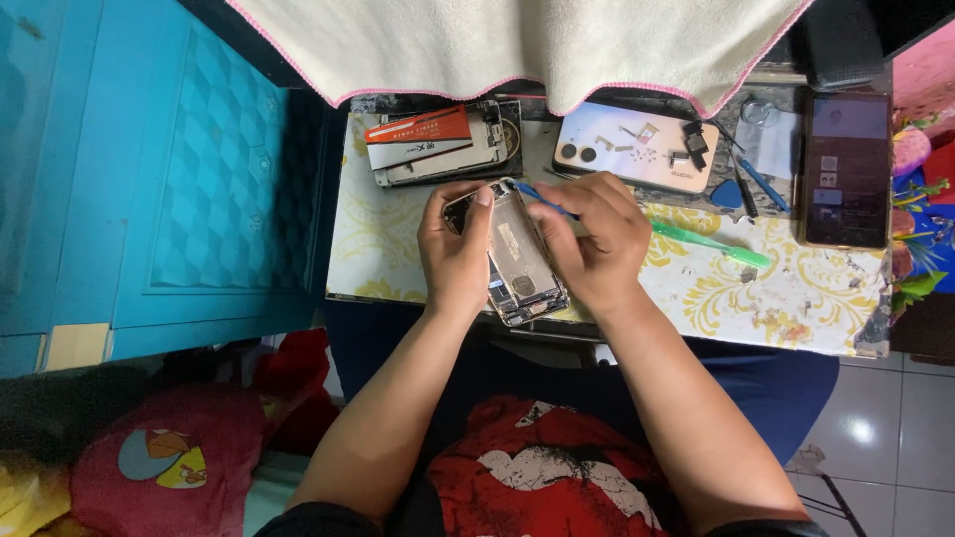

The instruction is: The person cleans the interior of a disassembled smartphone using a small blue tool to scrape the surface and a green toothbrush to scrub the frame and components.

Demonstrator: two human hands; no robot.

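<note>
Both hands work over a small table with a worn white-and-yellow floral top (pixel 796 298). The left hand (pixel 458 254) is closed round the left edge of an opened smartphone with its back cover off, silver frame and internal parts exposed (pixel 519 261); the thumb lies over the upper corner. The phone lies tilted, top end away from the person, lower end at the near table edge.

The right hand (pixel 595 239) curls against the phone's right edge and pinches a thin blue-handled tool (pixel 545 199), tip at the phone's top corner. Whether the tip is actually under the frame cannot be told from here.

Just beyond the right hand, a green plastic toothbrush (pixel 711 244) lies on the table. Farther back: a pale phone back cover carrying small screws and loose parts (pixel 637 149), a stack of flat phone parts with an orange-and-white card on top (pixel 433 144), and a dark smartphone with its screen lit (pixel 846 169) at far right. A cream towel with pink edging (pixel 517 40) hangs over the back edge.
</note>
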